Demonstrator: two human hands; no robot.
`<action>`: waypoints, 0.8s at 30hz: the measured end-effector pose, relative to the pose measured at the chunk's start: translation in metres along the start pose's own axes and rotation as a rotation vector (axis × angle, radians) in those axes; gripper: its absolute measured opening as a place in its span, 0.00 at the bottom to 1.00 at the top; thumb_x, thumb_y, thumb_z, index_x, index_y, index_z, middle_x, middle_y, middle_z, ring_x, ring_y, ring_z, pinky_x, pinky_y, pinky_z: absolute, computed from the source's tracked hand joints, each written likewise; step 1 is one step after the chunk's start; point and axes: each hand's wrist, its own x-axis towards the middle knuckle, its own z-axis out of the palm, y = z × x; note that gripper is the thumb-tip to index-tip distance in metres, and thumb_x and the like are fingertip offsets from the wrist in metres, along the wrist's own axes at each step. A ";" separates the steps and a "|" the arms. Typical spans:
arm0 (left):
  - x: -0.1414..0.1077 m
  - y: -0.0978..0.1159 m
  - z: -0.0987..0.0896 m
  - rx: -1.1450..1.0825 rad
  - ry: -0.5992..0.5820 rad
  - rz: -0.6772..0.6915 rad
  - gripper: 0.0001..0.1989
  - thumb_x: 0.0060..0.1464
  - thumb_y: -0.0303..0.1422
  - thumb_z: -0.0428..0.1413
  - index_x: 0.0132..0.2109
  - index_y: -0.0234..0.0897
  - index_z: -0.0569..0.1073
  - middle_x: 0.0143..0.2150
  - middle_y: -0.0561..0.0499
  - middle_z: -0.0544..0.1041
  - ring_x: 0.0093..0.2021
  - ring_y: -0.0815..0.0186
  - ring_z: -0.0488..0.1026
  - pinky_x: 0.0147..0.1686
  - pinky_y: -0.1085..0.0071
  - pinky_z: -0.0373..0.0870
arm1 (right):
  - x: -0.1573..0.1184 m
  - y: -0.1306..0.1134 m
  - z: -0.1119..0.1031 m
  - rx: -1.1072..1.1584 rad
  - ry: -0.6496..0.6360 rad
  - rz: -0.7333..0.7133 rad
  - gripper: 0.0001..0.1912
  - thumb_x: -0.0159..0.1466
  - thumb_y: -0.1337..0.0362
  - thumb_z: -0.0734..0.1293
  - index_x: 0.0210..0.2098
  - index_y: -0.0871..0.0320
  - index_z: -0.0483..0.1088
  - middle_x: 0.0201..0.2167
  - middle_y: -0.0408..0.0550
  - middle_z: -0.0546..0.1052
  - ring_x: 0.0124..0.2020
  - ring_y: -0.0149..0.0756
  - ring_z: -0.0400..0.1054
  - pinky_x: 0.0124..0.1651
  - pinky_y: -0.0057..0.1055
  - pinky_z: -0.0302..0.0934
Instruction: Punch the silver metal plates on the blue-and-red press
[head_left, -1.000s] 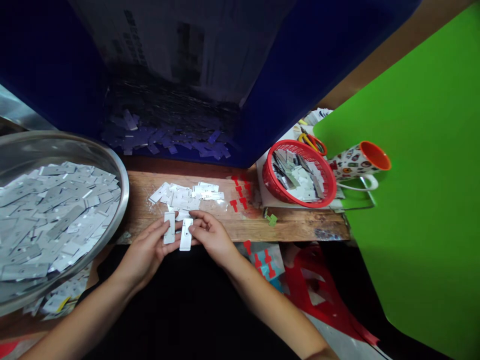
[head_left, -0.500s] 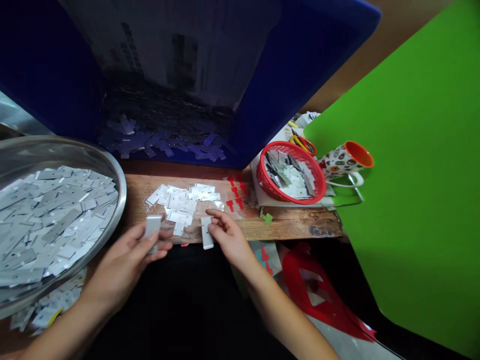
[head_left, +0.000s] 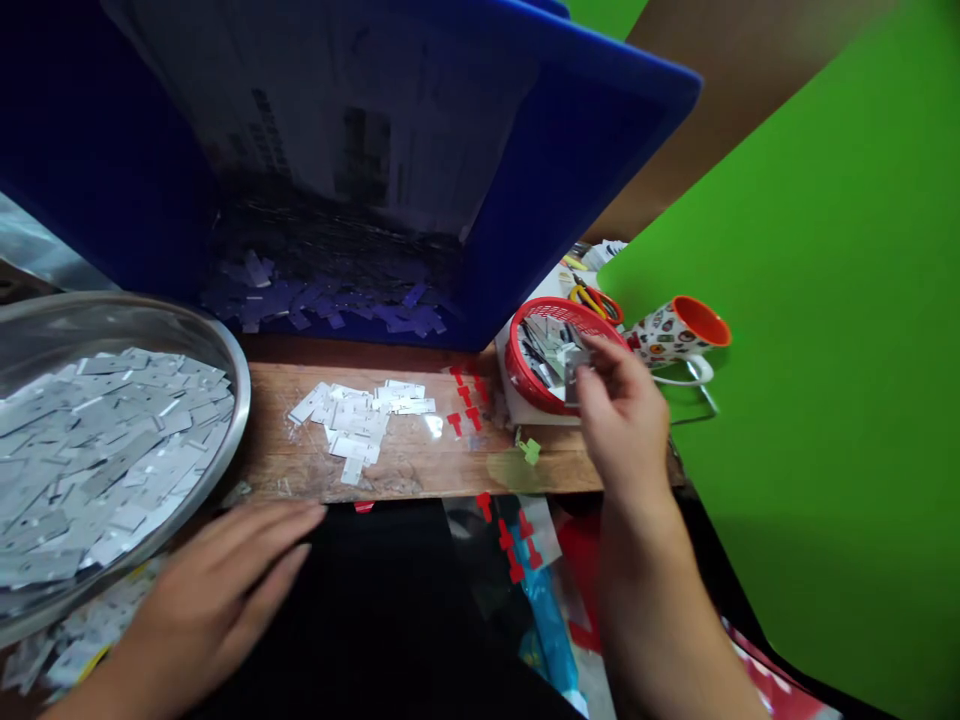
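Note:
My right hand (head_left: 628, 425) is at the near right rim of the red basket (head_left: 525, 372), pinching a small flat metal plate (head_left: 573, 374) between thumb and fingers. Similar grey and whitish strips lie in the basket. My left hand (head_left: 217, 585) is low at the left, by the bench's front edge, its fingers stretched out with nothing visible in them. On the wooden bench (head_left: 457, 468), a loose pile of silvery plates (head_left: 356, 425) lies in the middle. Several red T-shaped stickers (head_left: 471, 418) are to the right of it.
A large steel bowl (head_left: 241, 385) full of metal plates stands at the left. Behind the bench rises a blue bin (head_left: 510, 215) with more pieces inside. Past the basket are a patterned mug (head_left: 660, 335) and orange-handled scissors (head_left: 604, 303). A green wall (head_left: 840, 400) borders the right.
My right hand has moved right with its plate, from the bench edge to the basket. My left hand no longer shows its plate and has dropped down and left, fingers straightened.

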 end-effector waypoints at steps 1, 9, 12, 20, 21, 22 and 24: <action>0.006 -0.004 0.011 0.180 -0.057 0.070 0.16 0.41 0.33 0.65 0.41 0.53 0.80 0.45 0.52 0.79 0.51 0.52 0.71 0.61 0.58 0.55 | 0.009 0.001 -0.004 -0.065 0.044 -0.053 0.17 0.62 0.65 0.62 0.51 0.55 0.68 0.45 0.51 0.74 0.44 0.40 0.69 0.50 0.44 0.62; 0.063 -0.023 0.025 0.405 0.036 0.205 0.21 0.44 0.37 0.63 0.48 0.50 0.76 0.55 0.49 0.73 0.58 0.50 0.63 0.62 0.57 0.48 | -0.048 -0.025 0.056 -0.004 -0.502 -0.192 0.15 0.64 0.65 0.60 0.49 0.53 0.70 0.43 0.51 0.76 0.45 0.40 0.69 0.49 0.40 0.63; 0.076 -0.027 0.028 0.508 -0.038 0.250 0.29 0.41 0.41 0.63 0.54 0.51 0.72 0.63 0.50 0.64 0.65 0.49 0.53 0.64 0.56 0.39 | -0.069 -0.017 0.090 -0.025 -0.676 -0.130 0.15 0.65 0.65 0.59 0.49 0.56 0.70 0.45 0.53 0.75 0.47 0.41 0.67 0.51 0.40 0.62; 0.105 -0.030 0.043 1.012 -0.072 0.347 0.33 0.52 0.48 0.53 0.63 0.46 0.61 0.68 0.44 0.54 0.68 0.46 0.42 0.63 0.46 0.35 | -0.053 0.006 0.131 -0.206 -0.708 -0.198 0.22 0.64 0.66 0.62 0.58 0.56 0.63 0.59 0.53 0.65 0.60 0.43 0.56 0.62 0.45 0.50; 0.108 -0.028 0.045 1.052 -0.021 0.331 0.32 0.53 0.48 0.51 0.63 0.43 0.61 0.68 0.42 0.54 0.68 0.45 0.43 0.62 0.45 0.37 | -0.050 0.006 0.136 -0.228 -0.726 -0.216 0.22 0.64 0.66 0.62 0.58 0.55 0.63 0.60 0.52 0.65 0.61 0.44 0.55 0.62 0.46 0.50; 0.111 -0.026 0.047 1.090 0.040 0.310 0.31 0.55 0.47 0.50 0.63 0.41 0.60 0.67 0.40 0.55 0.68 0.45 0.44 0.62 0.43 0.39 | -0.048 0.006 0.141 -0.251 -0.737 -0.229 0.21 0.64 0.66 0.62 0.57 0.54 0.64 0.59 0.52 0.65 0.60 0.44 0.56 0.62 0.47 0.50; 0.113 -0.023 0.047 1.150 0.163 0.273 0.30 0.58 0.45 0.46 0.63 0.36 0.59 0.67 0.37 0.54 0.67 0.44 0.46 0.61 0.42 0.43 | -0.045 0.006 0.149 -0.298 -0.728 -0.236 0.20 0.65 0.65 0.62 0.56 0.54 0.65 0.58 0.52 0.67 0.58 0.44 0.58 0.61 0.47 0.52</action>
